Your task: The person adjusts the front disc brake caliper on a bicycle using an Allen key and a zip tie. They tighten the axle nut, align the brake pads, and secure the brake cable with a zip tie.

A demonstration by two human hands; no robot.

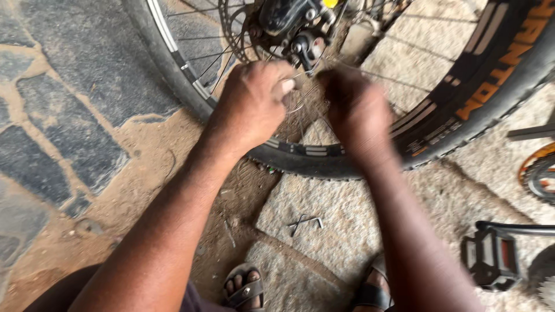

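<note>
A black bicycle wheel [462,110] with an orange-lettered tyre stands on the stone ground, its disc brake caliper [298,26] at the top middle. My left hand [254,101] is closed into a fist just below the caliper, pinching a thin wire-like cable [298,101]. My right hand [358,112] is blurred, its fingers closed beside the left hand in front of the spokes; what it grips is hidden.
Two small hex keys [305,222] lie on the stone slab below the wheel. A black pedal [491,257] and a chainring [537,173] show at the right edge. My sandalled feet [245,289] are at the bottom. Sandy soil fills the gaps between slabs.
</note>
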